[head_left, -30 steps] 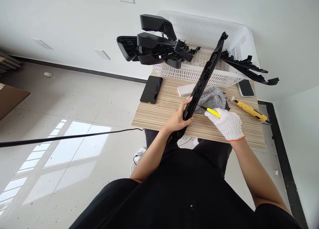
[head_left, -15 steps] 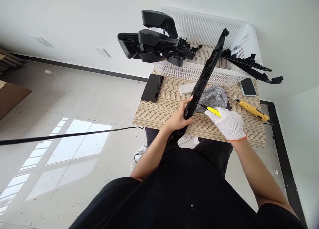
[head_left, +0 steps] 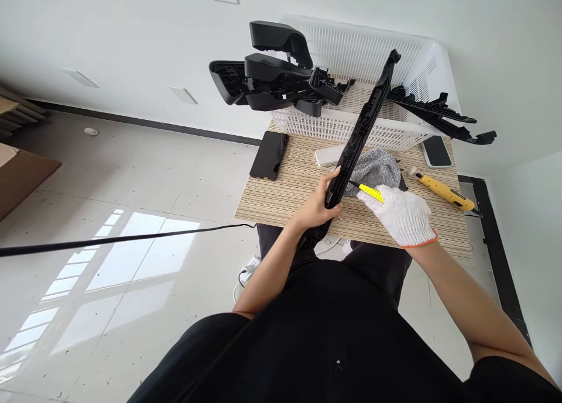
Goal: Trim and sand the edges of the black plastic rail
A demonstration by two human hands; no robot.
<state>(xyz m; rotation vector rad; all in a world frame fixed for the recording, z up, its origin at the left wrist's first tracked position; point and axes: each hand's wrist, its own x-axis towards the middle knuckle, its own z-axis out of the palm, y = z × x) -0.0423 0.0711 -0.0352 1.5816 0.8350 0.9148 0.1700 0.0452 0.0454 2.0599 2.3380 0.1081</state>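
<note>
My left hand [head_left: 318, 204], bare, is closed round the lower part of a long black plastic trim piece [head_left: 363, 125]. The piece slants up and away, its far end over the white basket. In a white knitted glove with an orange cuff, my right hand [head_left: 397, 211] grips a yellow-handled utility knife [head_left: 371, 192]. Its thin dark tip points left and meets the right edge of the trim piece, just beside my left fingers; whether it cuts in I cannot tell. A crumpled grey cloth [head_left: 376, 166] lies on the table behind the knife.
A white plastic basket [head_left: 325, 122] stands at the back of the striped wooden table [head_left: 263, 207], with black plastic parts [head_left: 281, 69] jutting over its rim. Around lie a black phone [head_left: 269, 155], a white bar-shaped object [head_left: 328, 156], another phone [head_left: 436, 152] and a yellow rotary tool [head_left: 445, 192].
My right hand and the knife have shifted slightly left, toward the trim piece. My left hand keeps its hold. The whole view has moved a little.
</note>
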